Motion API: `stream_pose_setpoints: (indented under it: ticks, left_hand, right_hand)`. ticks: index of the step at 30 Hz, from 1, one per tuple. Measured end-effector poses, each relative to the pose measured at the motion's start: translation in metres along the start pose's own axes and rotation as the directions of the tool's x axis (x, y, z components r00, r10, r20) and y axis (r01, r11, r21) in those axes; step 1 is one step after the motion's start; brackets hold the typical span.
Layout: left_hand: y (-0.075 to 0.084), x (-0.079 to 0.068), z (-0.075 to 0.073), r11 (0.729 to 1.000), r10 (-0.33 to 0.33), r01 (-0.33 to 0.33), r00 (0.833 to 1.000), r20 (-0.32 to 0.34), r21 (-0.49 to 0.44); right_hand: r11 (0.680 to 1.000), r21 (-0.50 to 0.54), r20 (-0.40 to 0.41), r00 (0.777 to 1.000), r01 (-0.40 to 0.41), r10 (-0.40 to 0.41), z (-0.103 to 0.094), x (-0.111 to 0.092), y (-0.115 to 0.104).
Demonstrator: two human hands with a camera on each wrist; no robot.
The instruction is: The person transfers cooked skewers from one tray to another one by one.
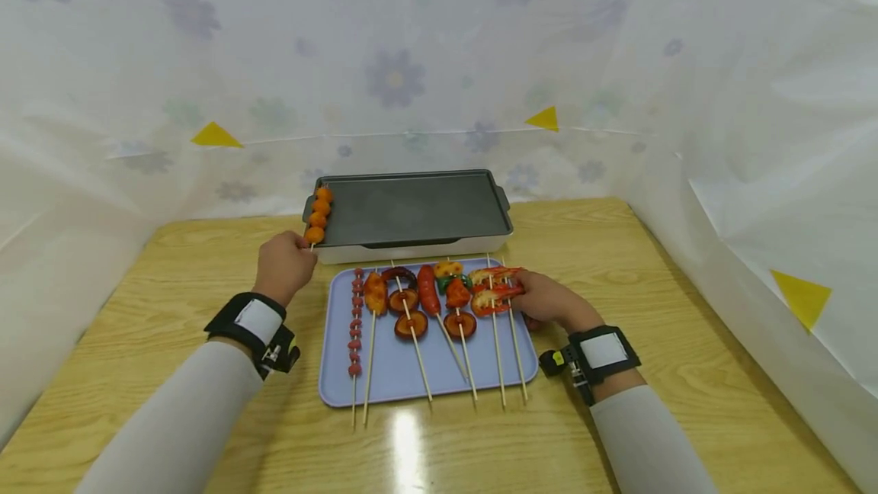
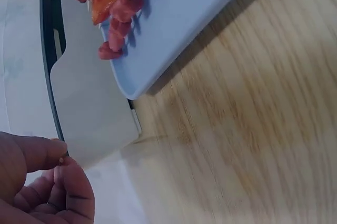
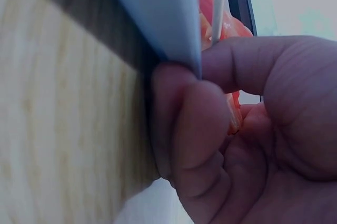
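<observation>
At the griddle's left end my left hand pinches the stick of a skewer of orange balls. The balls lie along the left edge of the dark griddle plate. The left wrist view shows thumb and forefinger of the left hand meeting on the stick's end. My right hand grips the right edge of the lilac tray. Up close, the fingers of the right hand curl under the tray's rim, the thumb above. Shrimp skewers lie beside that thumb.
Across the tray lie a skewer of small pink pieces, a chicken-like skewer, a sausage skewer and skewers with mushroom-like slices. The griddle's white base stands just behind. A patterned sheet hangs behind the wooden table.
</observation>
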State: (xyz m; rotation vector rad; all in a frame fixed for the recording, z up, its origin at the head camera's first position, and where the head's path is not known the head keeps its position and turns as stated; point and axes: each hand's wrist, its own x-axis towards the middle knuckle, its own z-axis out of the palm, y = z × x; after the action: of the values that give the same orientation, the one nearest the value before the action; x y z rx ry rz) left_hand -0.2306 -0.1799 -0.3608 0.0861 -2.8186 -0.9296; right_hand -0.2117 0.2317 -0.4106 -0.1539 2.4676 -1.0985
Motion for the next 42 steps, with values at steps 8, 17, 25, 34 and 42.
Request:
stream_pose_setpoints:
  ticks: [8,17,25,34,42]
  left_hand:
    - [0.000,0.011,-0.011,0.999,-0.003,0.001,0.998,0.069,0.032]
    - [0.011,0.019,-0.020,0.996,-0.072,0.063,0.982,0.175,0.057]
    - [0.002,0.017,-0.006,0.989,0.078,-0.084,0.996,0.053,0.118]
    - [-0.001,0.001,0.006,0.988,0.152,-0.150,0.985,-0.084,0.024]
    - [-0.011,-0.005,0.020,0.995,0.087,-0.092,0.987,-0.137,-0.026]
  right_hand:
    - [1.000,-0.024,-0.009,1.000,-0.007,0.007,-0.002,0.000,0.001]
    - [1.000,-0.011,-0.007,1.000,-0.018,0.018,-0.002,0.000,0.001]
    - [0.999,-0.033,-0.007,1.000,-0.011,0.011,-0.002,0.001,0.000]
    - [1.000,-0.024,-0.019,1.000,-0.007,0.007,-0.001,0.002,0.004]
    - [1.000,-0.023,-0.014,1.000,-0.001,0.000,0.000,0.001,0.002]
